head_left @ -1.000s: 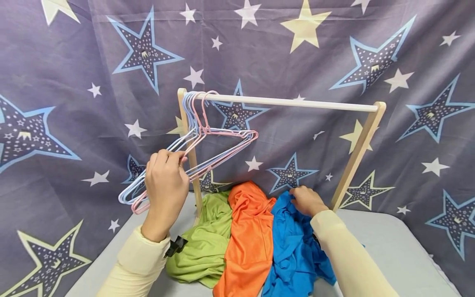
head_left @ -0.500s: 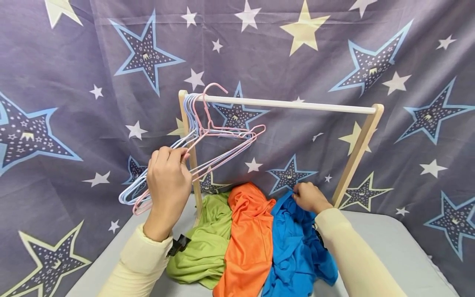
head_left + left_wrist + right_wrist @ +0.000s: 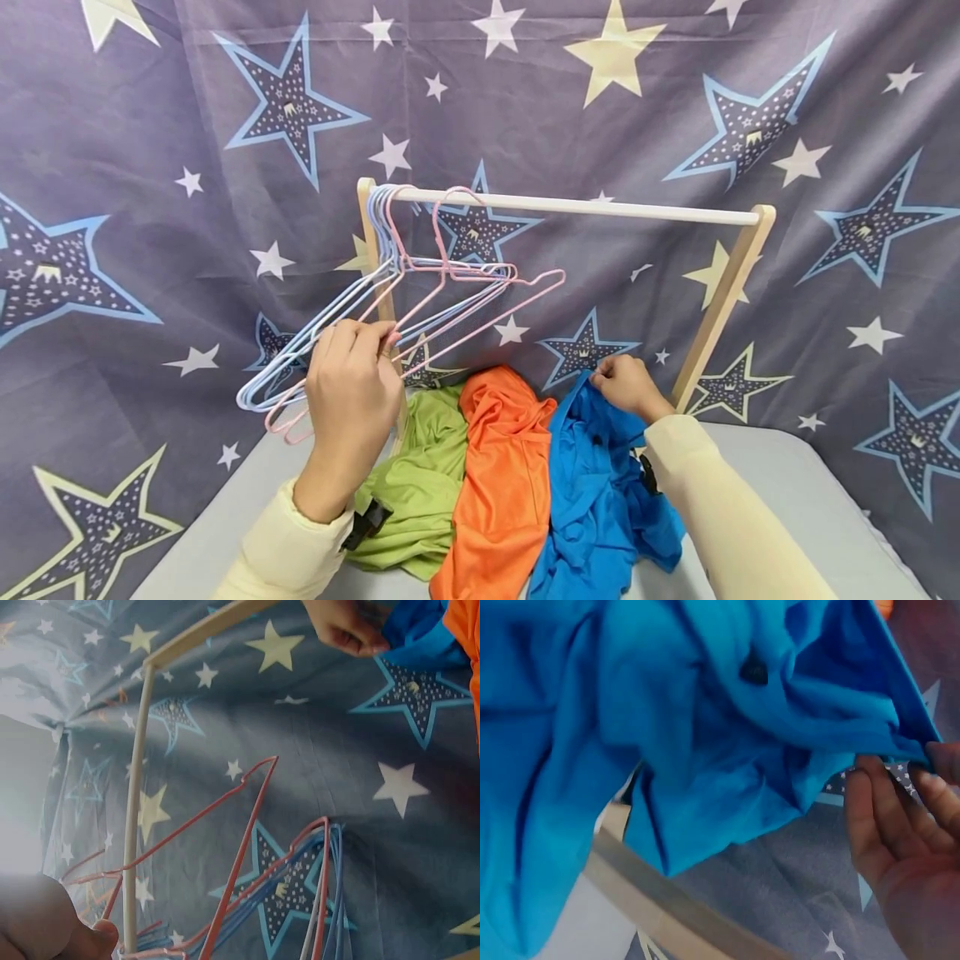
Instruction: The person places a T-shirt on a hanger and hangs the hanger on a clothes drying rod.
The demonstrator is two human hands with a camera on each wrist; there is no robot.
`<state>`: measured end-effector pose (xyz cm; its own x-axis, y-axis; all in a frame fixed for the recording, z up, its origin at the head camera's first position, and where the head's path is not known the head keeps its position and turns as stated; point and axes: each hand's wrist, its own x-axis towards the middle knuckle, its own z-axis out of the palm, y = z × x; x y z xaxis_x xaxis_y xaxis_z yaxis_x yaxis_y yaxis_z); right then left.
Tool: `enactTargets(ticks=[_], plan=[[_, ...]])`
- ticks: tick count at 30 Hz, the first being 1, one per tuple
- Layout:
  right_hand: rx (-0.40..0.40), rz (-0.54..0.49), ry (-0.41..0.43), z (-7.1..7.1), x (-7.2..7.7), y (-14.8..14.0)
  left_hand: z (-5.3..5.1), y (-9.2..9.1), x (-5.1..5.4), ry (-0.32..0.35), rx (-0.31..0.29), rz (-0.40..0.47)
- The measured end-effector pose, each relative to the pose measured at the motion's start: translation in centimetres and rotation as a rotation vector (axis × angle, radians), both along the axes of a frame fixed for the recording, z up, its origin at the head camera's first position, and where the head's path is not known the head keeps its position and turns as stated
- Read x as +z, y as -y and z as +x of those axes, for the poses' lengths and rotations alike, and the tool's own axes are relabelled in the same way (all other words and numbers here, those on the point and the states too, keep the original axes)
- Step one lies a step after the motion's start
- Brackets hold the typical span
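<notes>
My left hand (image 3: 356, 404) pinches the near arm of a pink clothes hanger (image 3: 510, 311). That hanger stands apart from and to the right of the others, its hook near the white rail (image 3: 600, 207); whether the hook touches the rail I cannot tell. Behind it, several blue and pink hangers (image 3: 281, 375) hang bunched at the rail's left end. Low on the right, my right hand (image 3: 626, 385) pinches the upper edge of a blue garment (image 3: 588, 500) between thumb and fingers. In the right wrist view, the blue cloth (image 3: 705, 750) stretches away from the fingertips, with a small dark spot on it.
An orange garment (image 3: 502, 492) and a green garment (image 3: 420, 483) lie beside the blue one on a grey surface (image 3: 787, 500). Wooden posts (image 3: 723, 308) carry the rail at both ends. A star-print curtain (image 3: 525, 108) hangs close behind.
My left hand has drawn one pink hanger up and rightward out of the bunch, then lowered it a little. My right hand has lifted the blue garment's edge slightly.
</notes>
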<state>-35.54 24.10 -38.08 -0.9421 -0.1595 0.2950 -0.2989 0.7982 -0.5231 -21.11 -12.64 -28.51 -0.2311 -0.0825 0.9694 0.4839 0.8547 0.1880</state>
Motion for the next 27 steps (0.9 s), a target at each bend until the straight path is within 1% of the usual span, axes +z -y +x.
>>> enactTargets(ticks=[4,6,9,13,15,18,23,27], plan=[[-0.078,-0.086,0.018,0.0,0.2,0.2,0.5,-0.5,-0.9,0.001,-0.016,-0.022],[-0.118,-0.154,0.049,0.0,0.5,0.3,0.8,-0.7,-1.3,0.007,-0.020,-0.034],[-0.157,-0.270,0.116,0.1,1.1,0.4,1.0,-1.0,-2.0,0.019,-0.033,-0.048],[-0.155,-0.409,0.225,0.3,1.9,0.4,1.3,-1.4,-3.0,0.039,-0.047,-0.068],[-0.156,-0.458,0.260,0.4,2.2,0.4,1.4,-1.7,-3.6,0.044,-0.056,-0.083],[-0.164,-0.501,0.282,0.4,2.6,0.5,1.4,-2.0,-4.3,0.040,-0.062,-0.109],[-0.197,-0.482,0.274,0.3,3.0,0.7,1.5,-2.5,-5.4,0.043,-0.062,-0.135],[-0.209,-0.480,0.269,0.2,3.3,0.8,1.6,-2.9,-6.4,0.055,-0.077,-0.152]])
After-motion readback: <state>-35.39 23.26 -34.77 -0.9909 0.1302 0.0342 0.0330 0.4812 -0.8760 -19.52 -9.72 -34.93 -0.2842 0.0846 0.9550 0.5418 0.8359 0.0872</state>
